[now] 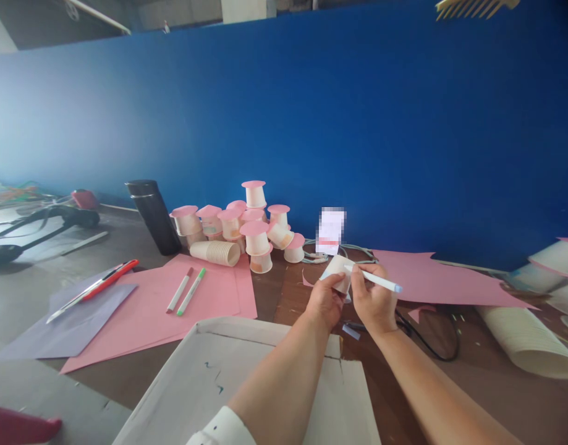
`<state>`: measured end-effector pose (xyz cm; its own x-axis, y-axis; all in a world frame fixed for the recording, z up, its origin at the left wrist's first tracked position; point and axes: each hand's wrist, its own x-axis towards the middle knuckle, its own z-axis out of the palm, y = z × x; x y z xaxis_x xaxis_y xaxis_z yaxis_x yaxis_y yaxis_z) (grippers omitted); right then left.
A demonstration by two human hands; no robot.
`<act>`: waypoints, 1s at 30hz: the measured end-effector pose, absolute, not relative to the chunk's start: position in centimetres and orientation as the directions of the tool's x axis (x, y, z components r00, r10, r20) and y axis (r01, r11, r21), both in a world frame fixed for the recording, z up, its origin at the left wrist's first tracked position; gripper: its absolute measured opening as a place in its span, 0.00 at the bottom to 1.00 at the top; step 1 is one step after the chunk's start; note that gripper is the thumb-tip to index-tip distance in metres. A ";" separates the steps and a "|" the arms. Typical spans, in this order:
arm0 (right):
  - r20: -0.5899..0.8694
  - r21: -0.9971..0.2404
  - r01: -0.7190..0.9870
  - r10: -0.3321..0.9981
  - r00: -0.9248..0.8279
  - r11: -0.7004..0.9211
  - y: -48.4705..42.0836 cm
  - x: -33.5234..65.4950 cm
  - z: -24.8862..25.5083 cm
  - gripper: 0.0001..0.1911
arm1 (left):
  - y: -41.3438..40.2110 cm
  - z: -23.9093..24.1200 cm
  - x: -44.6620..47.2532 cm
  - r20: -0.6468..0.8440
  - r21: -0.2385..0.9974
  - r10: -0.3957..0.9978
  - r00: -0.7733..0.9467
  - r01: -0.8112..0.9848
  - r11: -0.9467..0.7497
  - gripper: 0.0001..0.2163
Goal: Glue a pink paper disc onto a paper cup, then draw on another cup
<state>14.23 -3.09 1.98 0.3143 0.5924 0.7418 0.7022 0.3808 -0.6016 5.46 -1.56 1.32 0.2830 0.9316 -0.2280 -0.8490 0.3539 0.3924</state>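
My left hand is closed around a white paper cup, tilted above the brown table. In my right hand is a white marker with a pale blue end, its other end at the cup's side. Whether it leaves a mark there is too small to tell. Behind my hands stands a small white card, blurred out, with grey cables around its foot. To the left, several paper cups with pink paper discs are stacked and grouped, and a nested stack of paper cups lies on its side.
Pink sheets, a purple sheet, a red utility knife, two markers and a black flask are left. White cardboard lies under my left forearm. Rightward are pink paper, a black cable and nested cups.
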 end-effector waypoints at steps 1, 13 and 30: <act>0.739 -0.604 0.701 0.595 0.315 0.380 -3.1 14.2 2.0 0.12 | -1.6 1.3 5.5 -0.231 0.394 0.931 0.283 -0.848 0.355 0.08; 0.764 -0.553 0.752 0.578 0.286 0.359 -3.4 14.0 2.1 0.11 | -1.5 1.2 5.5 -0.233 0.400 0.930 0.285 -0.843 0.359 0.07; 0.750 -0.586 0.710 0.595 0.291 0.391 -3.4 14.0 2.1 0.10 | -1.6 1.3 5.5 -0.214 0.390 0.932 0.293 -0.849 0.356 0.06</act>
